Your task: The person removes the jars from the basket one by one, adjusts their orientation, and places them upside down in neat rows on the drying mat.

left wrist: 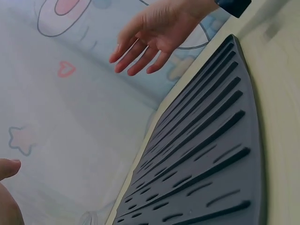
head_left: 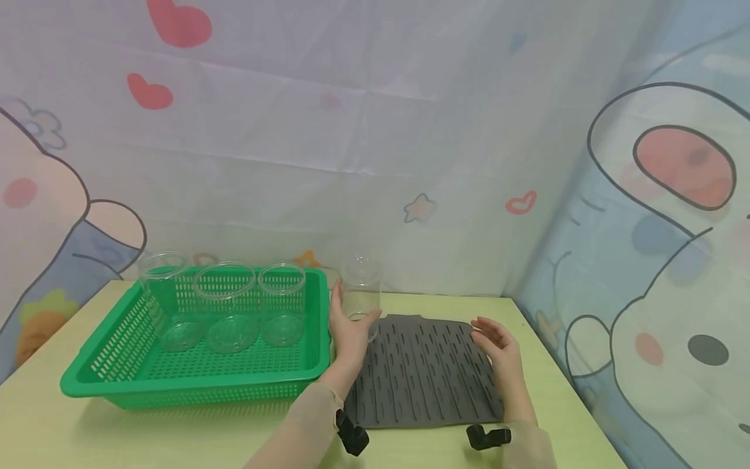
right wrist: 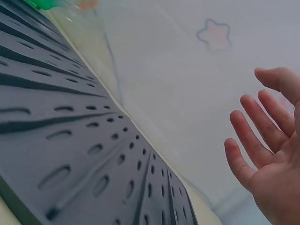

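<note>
My left hand (head_left: 351,329) holds a clear cup (head_left: 361,293) between thumb and fingers, above the back left corner of a grey ridged drying mat (head_left: 428,371). The cup seems to be upside down, though its transparent outline is faint. Only part of the left hand (left wrist: 8,199) shows at the edge of the left wrist view. Over the mat's right side, my right hand (head_left: 497,345) is raised with fingers relaxed and nothing in it. Beside the left hand, a green basket (head_left: 205,384) contains three clear cups, among them a wide one (head_left: 231,335), standing mouth up.
The basket stands left of the mat on a pale yellow table (head_left: 193,436). A printed cloth (head_left: 363,130) hangs along the table's back edge, and another patterned cloth (head_left: 656,273) rises at the right side.
</note>
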{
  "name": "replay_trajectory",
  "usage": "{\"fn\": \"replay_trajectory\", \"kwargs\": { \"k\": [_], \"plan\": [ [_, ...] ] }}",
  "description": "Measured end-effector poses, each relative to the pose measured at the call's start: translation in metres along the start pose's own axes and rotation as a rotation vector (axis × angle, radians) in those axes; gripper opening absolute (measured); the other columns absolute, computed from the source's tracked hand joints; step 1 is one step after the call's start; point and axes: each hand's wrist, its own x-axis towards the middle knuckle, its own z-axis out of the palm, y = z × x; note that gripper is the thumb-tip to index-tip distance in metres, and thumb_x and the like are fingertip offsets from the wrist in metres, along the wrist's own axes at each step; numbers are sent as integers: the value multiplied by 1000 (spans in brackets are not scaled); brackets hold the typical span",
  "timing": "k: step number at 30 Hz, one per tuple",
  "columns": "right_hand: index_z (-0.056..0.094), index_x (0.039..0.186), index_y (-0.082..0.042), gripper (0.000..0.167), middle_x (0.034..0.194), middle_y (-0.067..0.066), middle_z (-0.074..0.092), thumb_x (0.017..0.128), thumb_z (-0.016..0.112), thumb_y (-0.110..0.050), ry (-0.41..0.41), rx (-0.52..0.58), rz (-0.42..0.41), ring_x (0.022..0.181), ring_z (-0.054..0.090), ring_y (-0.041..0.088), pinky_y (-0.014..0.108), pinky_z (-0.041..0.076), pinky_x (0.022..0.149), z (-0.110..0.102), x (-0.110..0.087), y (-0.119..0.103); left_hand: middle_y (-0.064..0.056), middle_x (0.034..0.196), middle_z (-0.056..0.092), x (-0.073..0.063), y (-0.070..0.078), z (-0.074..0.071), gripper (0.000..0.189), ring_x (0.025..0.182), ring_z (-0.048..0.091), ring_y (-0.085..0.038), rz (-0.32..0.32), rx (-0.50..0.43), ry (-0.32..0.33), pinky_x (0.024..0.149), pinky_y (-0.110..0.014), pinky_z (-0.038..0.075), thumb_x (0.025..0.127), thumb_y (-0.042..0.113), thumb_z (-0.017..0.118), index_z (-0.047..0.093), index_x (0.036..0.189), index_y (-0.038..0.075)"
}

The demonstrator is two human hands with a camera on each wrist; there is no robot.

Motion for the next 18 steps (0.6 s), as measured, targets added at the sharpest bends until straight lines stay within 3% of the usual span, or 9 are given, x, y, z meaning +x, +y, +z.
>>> {"fn": "replay_trajectory", "kwargs": {
  "k": [7,18],
  "plan": [
    [60,121,-11,26,101,-22,67,96,59,-3,71,7,47,93,62,-7,14,52,84,-19,-2,9,-10,159,30,2,-3,2,93,147,25,-34,-3,55,-14,114,-56,31,79,3,80,29,154,18],
    [46,137,4,49,99,-28,63,94,64,-10,46,-94,150,94,60,-10,11,49,81,-32,-3,30,-13,157,31,3,-10,2,93,146,25,-36,1,86,-24,115,-57,28,78,1,79,28,154,17]
  ]
}}
